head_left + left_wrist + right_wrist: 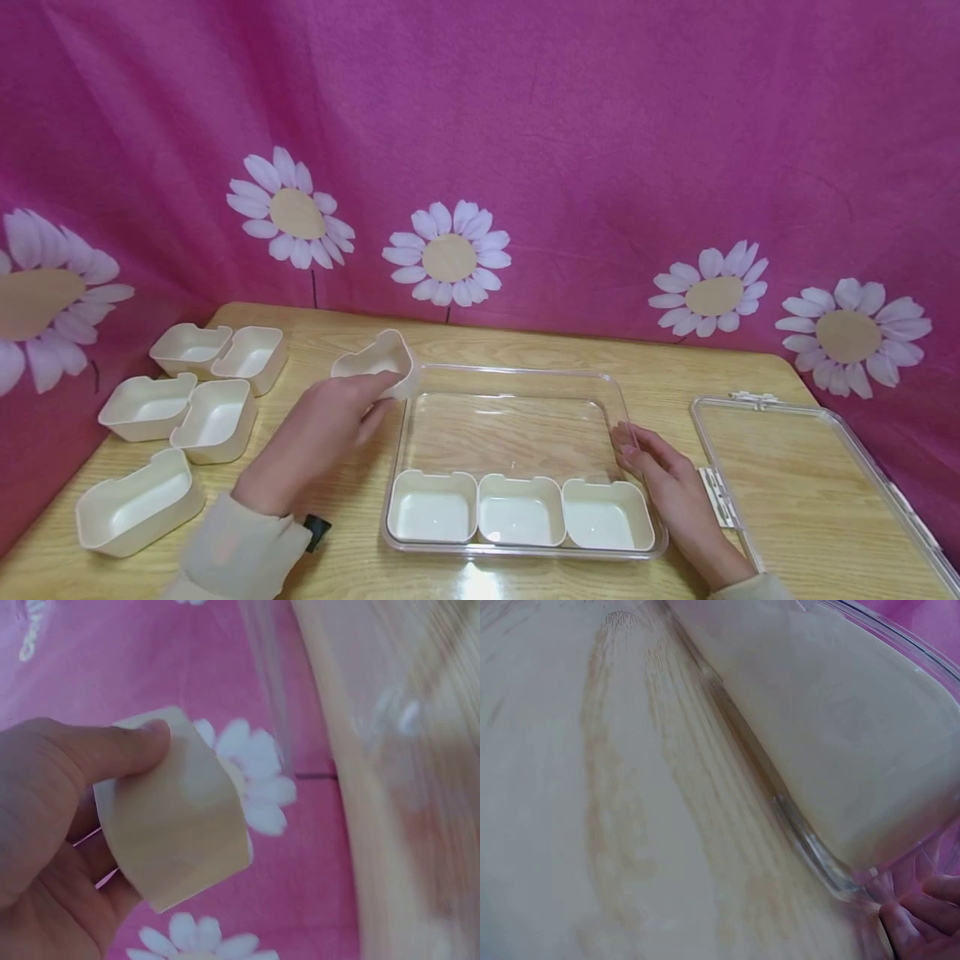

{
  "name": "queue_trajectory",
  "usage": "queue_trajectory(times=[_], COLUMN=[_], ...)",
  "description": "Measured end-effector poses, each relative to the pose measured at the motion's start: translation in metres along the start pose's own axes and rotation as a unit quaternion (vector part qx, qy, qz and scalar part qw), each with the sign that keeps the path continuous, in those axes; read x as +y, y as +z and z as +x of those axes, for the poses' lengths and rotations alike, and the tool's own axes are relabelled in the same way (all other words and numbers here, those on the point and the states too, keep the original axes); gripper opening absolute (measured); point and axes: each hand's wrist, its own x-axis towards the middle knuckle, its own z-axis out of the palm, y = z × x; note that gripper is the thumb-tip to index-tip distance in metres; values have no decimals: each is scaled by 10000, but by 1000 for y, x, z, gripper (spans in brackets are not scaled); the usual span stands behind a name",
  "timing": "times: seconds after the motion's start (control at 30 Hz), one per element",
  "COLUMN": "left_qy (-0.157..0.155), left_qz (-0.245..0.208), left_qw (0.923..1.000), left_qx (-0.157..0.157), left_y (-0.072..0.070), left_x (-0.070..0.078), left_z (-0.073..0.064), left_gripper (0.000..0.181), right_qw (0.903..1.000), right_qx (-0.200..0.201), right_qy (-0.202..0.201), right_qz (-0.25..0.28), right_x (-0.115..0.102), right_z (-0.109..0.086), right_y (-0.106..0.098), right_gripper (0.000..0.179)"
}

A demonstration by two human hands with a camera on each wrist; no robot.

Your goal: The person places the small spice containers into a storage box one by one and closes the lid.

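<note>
Seems to be partway through filling a clear box (510, 433) with bins, judging by one row set inside and one bin in the air. Holds this cream bin (386, 358) in the left hand (322, 421), gripped between thumb and fingers, thumb laid against an outer face in the left wrist view. Carries it at the fingertips above the counter (315, 333), just beside the left wall of the box, towards the counter's far edge. Touches the right wall of the box with the right hand (678, 492), seemingly to steady it; cannot tell whether gripping or only bracing. Has three bins (521, 512) side by side in the box, away from the counter's far edge, with bare floor towards that edge. Calls next, most likely, for moving the held bin rightward over the wall, squaring it to the row and lowering it onto that bare floor. Might catch the rim if brought across too low. Offers five more bins (217, 417) along the counter's left edge, two pairs and a single, the farthest pair close to the far left corner. Shows a clear lid (825, 475) lying towards the counter's right edge, near the right hand.
</note>
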Motion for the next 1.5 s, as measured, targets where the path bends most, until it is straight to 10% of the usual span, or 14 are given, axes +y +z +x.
queue_trajectory(times=[0.73, 1.5], left_qy=[677, 659], left_qz=[-372, -827], left_qw=[9823, 9773], left_qx=[-1704, -1838], left_y=[16, 46], left_x=[38, 25], left_z=[4, -1], left_gripper=[29, 29], right_qw=[9999, 9995], right_qx=[-34, -38], right_qy=[-58, 108], right_qz=[-85, -308], right_x=[-3, -1], right_z=[0, -1], right_y=[0, -3], right_gripper=[50, 49])
